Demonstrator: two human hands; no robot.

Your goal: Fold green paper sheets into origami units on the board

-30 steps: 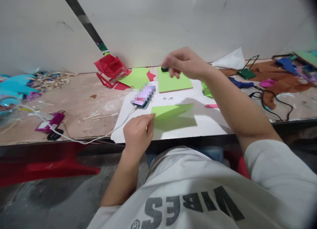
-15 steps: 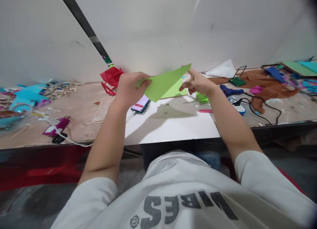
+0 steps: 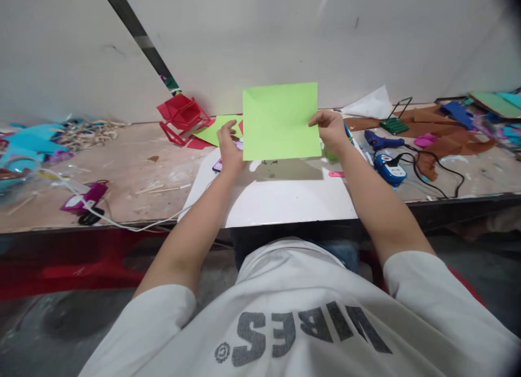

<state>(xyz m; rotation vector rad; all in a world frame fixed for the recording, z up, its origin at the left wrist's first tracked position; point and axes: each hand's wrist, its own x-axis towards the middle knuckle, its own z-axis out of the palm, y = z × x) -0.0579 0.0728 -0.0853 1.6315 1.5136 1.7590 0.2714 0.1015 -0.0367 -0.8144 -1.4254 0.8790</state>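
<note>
A light green square of paper (image 3: 280, 120) is held up flat in front of me, above the white board (image 3: 285, 200) on the workbench. My left hand (image 3: 228, 144) pinches its lower left edge. My right hand (image 3: 330, 130) pinches its right edge. A crease shows near the paper's top left corner. A phone lies behind the paper by my left hand, mostly hidden.
A red folded paper model (image 3: 182, 115) and green paper scraps lie behind. To the right sit a blue glue gun (image 3: 378, 141), a blue-white power strip (image 3: 389, 169) with black cables, and brown sheets (image 3: 448, 132). Left: a white cable (image 3: 101, 217), wooden sticks, a magenta item (image 3: 83, 198).
The paper lay folded as a triangle on the white board under my left hand. Both hands lifted it and opened it into a full square held upright.
</note>
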